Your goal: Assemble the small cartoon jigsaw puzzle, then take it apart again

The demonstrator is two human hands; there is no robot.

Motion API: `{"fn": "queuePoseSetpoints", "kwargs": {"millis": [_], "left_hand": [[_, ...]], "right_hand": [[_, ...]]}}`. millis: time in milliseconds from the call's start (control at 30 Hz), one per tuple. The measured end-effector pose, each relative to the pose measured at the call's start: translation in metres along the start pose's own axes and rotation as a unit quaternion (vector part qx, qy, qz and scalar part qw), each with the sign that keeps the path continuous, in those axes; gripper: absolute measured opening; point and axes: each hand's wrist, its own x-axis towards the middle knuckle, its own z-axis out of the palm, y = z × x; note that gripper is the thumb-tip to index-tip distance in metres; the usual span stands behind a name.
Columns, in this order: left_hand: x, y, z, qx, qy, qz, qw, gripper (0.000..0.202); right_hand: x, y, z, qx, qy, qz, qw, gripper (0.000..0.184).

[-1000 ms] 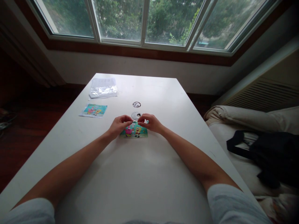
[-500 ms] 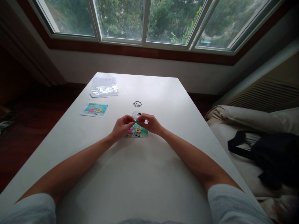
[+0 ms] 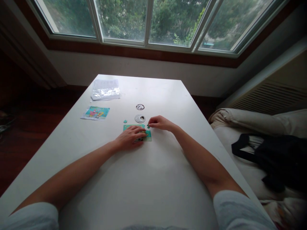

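Note:
A small cartoon jigsaw puzzle [image 3: 149, 135] lies on the white table [image 3: 144, 179] in front of me. My left hand [image 3: 131, 136] rests flat on it with fingers stretched out, covering most of the picture. My right hand [image 3: 159, 122] pinches a small teal puzzle piece [image 3: 148, 126] at the puzzle's top right corner. A loose teal piece [image 3: 125, 121] lies on the table just left of the puzzle's far edge.
A cartoon picture card [image 3: 96, 112] and a clear plastic wrapper on paper [image 3: 106, 90] lie at the far left. Two round cable holes [image 3: 140, 118] sit beyond the puzzle. A cushion with a black bag [image 3: 273, 159] stands to the right.
My left hand dropped from a pinch above the puzzle to lie flat on it. My right hand moved right with a piece. A loose piece now shows on the table.

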Motion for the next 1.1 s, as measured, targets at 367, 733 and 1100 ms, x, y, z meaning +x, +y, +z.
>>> {"fn": "queuePoseSetpoints", "kwargs": {"millis": [367, 733, 1100], "left_hand": [[-0.003, -0.009, 0.003, 0.027, -0.024, 0.008, 0.999, 0.047], [-0.002, -0.011, 0.005, 0.032, -0.021, 0.007, 0.999, 0.045], [-0.002, -0.011, 0.005, 0.030, -0.019, 0.007, 0.999, 0.044]], "right_hand": [[0.000, 0.003, -0.003, -0.109, -0.006, 0.008, 0.994, 0.029], [0.002, 0.009, -0.001, -0.132, 0.022, 0.013, 0.991, 0.023], [-0.001, 0.009, -0.001, -0.162, 0.017, -0.016, 0.986, 0.015]]}}
